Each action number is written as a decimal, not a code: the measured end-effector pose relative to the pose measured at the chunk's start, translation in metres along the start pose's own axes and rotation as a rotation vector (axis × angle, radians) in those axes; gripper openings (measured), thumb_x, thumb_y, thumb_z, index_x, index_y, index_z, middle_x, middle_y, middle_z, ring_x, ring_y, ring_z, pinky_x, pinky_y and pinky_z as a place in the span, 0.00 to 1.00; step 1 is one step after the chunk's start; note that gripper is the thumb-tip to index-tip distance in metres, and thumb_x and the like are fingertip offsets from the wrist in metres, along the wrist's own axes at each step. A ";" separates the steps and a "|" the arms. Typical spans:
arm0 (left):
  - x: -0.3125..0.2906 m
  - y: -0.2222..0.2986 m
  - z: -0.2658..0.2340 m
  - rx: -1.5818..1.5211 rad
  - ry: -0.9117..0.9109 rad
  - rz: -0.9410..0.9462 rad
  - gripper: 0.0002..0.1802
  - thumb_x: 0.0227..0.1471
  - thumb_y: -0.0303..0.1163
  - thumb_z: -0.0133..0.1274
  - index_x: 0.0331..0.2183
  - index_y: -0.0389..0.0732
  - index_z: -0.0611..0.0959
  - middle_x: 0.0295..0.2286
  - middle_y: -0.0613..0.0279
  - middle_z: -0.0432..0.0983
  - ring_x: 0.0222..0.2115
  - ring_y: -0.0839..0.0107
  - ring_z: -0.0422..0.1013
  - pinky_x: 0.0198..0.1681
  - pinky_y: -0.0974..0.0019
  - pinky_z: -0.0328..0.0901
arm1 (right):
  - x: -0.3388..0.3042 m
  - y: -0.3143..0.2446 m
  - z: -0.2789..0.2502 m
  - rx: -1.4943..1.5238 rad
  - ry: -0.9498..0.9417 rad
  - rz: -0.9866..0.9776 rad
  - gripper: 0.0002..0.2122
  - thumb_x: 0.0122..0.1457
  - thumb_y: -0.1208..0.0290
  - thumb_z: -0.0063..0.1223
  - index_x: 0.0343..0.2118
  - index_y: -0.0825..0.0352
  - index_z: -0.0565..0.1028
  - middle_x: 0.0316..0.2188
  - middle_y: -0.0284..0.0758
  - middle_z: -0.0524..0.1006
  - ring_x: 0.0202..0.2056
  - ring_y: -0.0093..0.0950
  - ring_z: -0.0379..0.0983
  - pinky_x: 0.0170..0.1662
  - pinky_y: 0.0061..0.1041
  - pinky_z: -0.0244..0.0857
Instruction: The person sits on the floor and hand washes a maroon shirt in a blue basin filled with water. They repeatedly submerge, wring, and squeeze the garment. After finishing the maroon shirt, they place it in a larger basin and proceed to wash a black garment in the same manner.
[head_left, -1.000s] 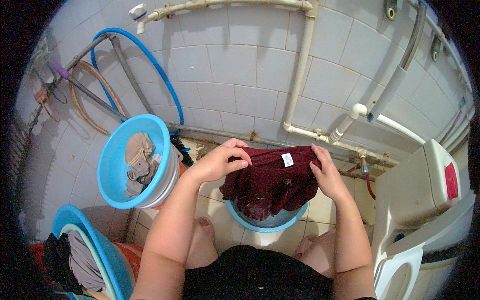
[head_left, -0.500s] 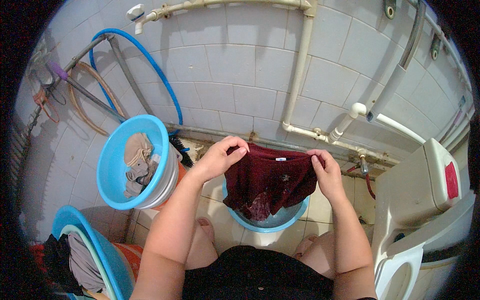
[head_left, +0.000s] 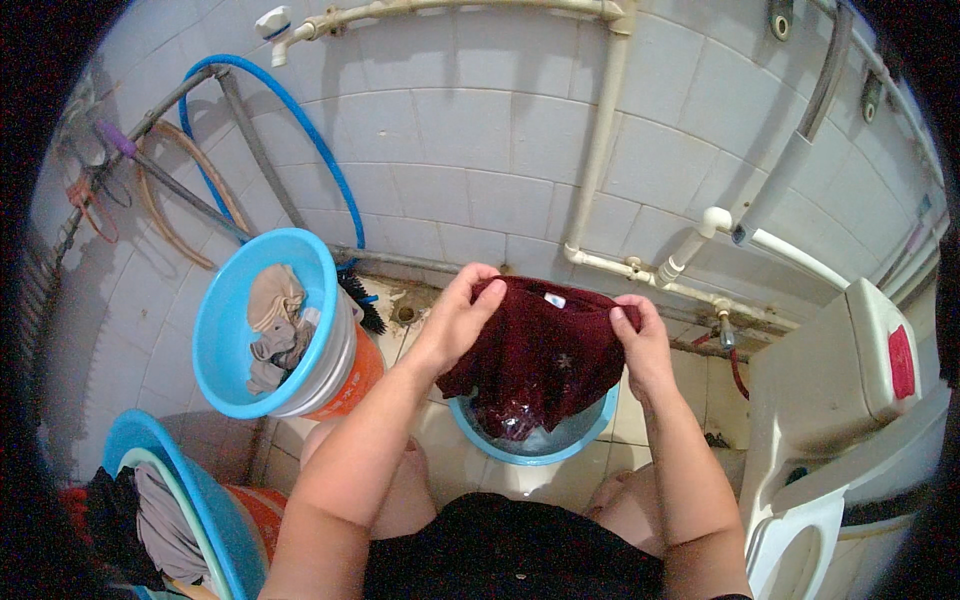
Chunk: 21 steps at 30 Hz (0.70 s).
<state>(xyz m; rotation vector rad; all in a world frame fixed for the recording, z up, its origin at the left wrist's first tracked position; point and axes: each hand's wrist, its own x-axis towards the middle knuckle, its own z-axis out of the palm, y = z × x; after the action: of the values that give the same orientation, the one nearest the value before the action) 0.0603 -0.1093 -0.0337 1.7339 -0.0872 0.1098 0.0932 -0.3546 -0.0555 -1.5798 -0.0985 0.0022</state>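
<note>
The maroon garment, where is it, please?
The maroon garment hangs from left hand and right hand over the blue basin, right of centre in the head view.

Garment (head_left: 540, 345): maroon, pale-patterned | tag (head_left: 555, 300): white | basin (head_left: 535, 459): light blue | bucket (head_left: 360, 376): white, orange

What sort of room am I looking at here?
Most likely a bathroom. A white toilet stands at the right, a pale pipe runs down the tiled wall, and a dark red garment is held over a blue basin on the floor.
</note>
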 end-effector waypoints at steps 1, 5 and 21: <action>0.000 -0.001 0.008 -0.150 -0.005 -0.065 0.15 0.54 0.31 0.47 0.43 0.40 0.67 0.36 0.62 0.69 0.37 0.74 0.65 0.41 0.68 0.62 | -0.004 -0.005 0.006 0.126 -0.064 0.086 0.09 0.54 0.77 0.51 0.38 0.65 0.70 0.31 0.31 0.73 0.33 0.21 0.67 0.39 0.20 0.62; -0.011 -0.022 0.050 0.109 -0.219 0.065 0.40 0.42 0.34 0.60 0.53 0.36 0.57 0.44 0.53 0.67 0.45 0.65 0.64 0.49 0.63 0.60 | -0.018 -0.011 0.026 0.277 -0.234 0.232 0.17 0.51 0.80 0.53 0.45 0.67 0.68 0.37 0.35 0.73 0.38 0.24 0.69 0.43 0.23 0.64; 0.007 0.066 0.049 -0.482 0.080 0.152 0.11 0.50 0.24 0.48 0.39 0.37 0.72 0.34 0.64 0.72 0.36 0.75 0.68 0.41 0.71 0.63 | -0.001 -0.013 -0.022 0.038 -0.102 0.082 0.11 0.54 0.76 0.49 0.42 0.66 0.71 0.33 0.30 0.73 0.34 0.19 0.67 0.40 0.20 0.63</action>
<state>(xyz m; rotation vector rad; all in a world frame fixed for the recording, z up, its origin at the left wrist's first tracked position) 0.0606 -0.1685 0.0235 1.2392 -0.1719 0.2493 0.0931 -0.3763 -0.0422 -1.5449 -0.1131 0.1484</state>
